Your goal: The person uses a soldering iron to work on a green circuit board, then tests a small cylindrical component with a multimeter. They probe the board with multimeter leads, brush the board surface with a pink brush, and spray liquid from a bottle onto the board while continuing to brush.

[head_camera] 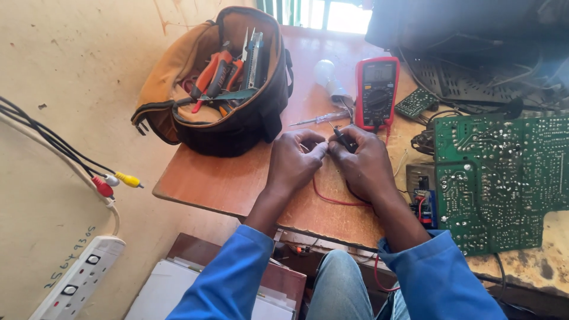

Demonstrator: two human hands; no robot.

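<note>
left hand, right hand, fingers pinched together

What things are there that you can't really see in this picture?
Head view only:
- Whatever the left hand and right hand pinch between them: covered by their fingers.
- Screen of the red and black handheld multimeter: too small to read.
- Large green circuit board: cut off by the right edge.
- Lower parts of the tools in the open brown and black fabric tool bag: hidden by the bag's wall.
- White power strip: cut off by the bottom edge.

Reddish wooden surface. Open tool bag left of the hands; red multimeter, screwdriver, bulb beyond them; green circuit board right.
</note>
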